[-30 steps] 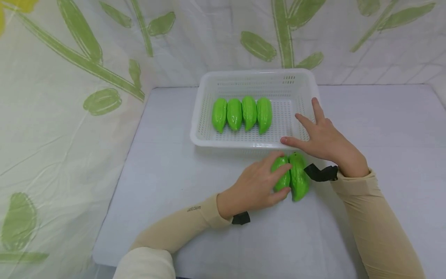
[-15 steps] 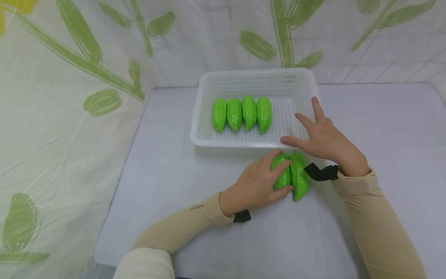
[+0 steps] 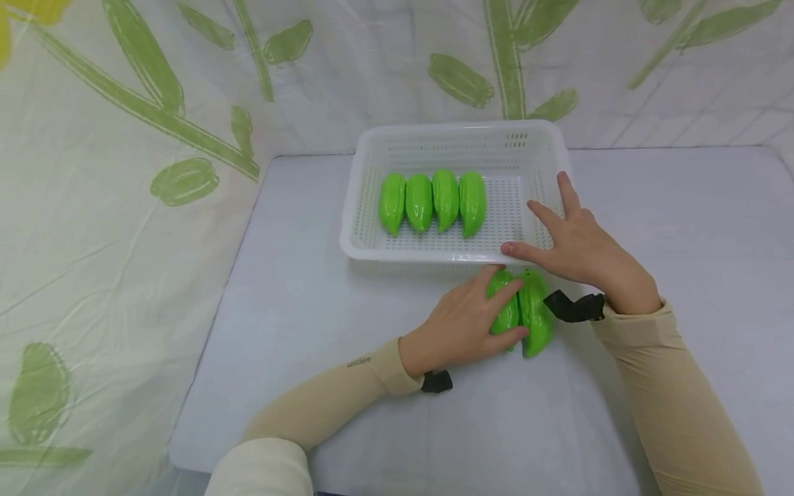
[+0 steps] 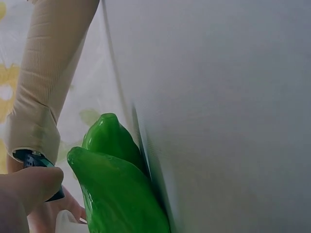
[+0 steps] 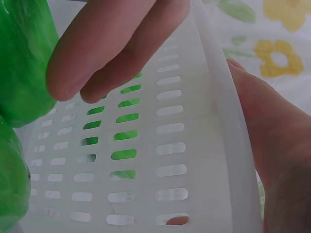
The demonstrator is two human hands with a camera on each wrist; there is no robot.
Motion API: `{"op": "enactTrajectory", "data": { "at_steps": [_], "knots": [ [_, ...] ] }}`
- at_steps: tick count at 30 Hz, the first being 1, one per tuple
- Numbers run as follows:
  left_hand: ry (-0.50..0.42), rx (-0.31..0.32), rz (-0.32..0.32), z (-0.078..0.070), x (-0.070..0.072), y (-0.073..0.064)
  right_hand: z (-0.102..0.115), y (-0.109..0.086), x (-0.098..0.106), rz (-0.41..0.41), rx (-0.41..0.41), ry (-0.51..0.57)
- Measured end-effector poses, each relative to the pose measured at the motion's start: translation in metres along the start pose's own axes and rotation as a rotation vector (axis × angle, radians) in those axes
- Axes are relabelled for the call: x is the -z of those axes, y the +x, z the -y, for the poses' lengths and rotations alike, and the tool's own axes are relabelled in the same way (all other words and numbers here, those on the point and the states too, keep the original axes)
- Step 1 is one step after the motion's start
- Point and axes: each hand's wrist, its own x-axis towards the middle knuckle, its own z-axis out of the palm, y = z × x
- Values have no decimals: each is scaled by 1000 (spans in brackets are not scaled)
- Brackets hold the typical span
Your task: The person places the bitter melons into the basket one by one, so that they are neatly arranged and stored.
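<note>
My left hand (image 3: 462, 324) lies over the left one of two glossy green pepper-like pieces (image 3: 507, 320) standing side by side on the table. Its fingers are spread across that piece, with tips reaching toward the second green piece (image 3: 536, 324). In the left wrist view the thumb (image 4: 36, 182) is extended above the nearer piece (image 4: 119, 196). My right hand (image 3: 586, 248) is spread at the right front corner of a white perforated basket (image 3: 403, 255). Its thumb (image 5: 272, 121) is outside the basket wall, its other fingers (image 5: 92, 53) inside and straight, holding no green piece.
Several similar green pieces (image 3: 432, 201) lie in a row inside the basket, toward its left. A flower-patterned white sheet (image 3: 372, 69) hangs behind the pale-covered table (image 3: 279, 296). Black straps (image 3: 573, 306) show at both wrists.
My left hand has shifted slightly to the right over the left green piece, its near fingertip reaching the second piece. The right hand and the basket have stayed in place.
</note>
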Motion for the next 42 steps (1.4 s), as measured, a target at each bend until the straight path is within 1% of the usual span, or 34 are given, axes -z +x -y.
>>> {"op": "enactTrajectory", "data": {
  "at_steps": [5,12,16,20,26,33,37,42],
  "knots": [
    [-23,14,39,1,-1,2,-1,0,0,-15,7,-1],
    [-22,33,110,3,-5,2,-2,1,-1,-19,10,-1],
    [-50,43,127,3,-6,1,-2,1,-1,-15,7,-3],
    [-85,47,131,4,-6,0,-2,1,0,-10,2,-3],
    [-126,22,111,5,-6,0,-2,1,-1,-7,3,-2],
    [-126,7,104,5,-5,0,-2,1,-1,-7,4,4],
    [-132,6,101,3,-1,-1,-2,1,-1,-6,2,5],
    [-159,-7,96,0,7,-3,-1,1,-1,-6,3,4]
  ]
}}
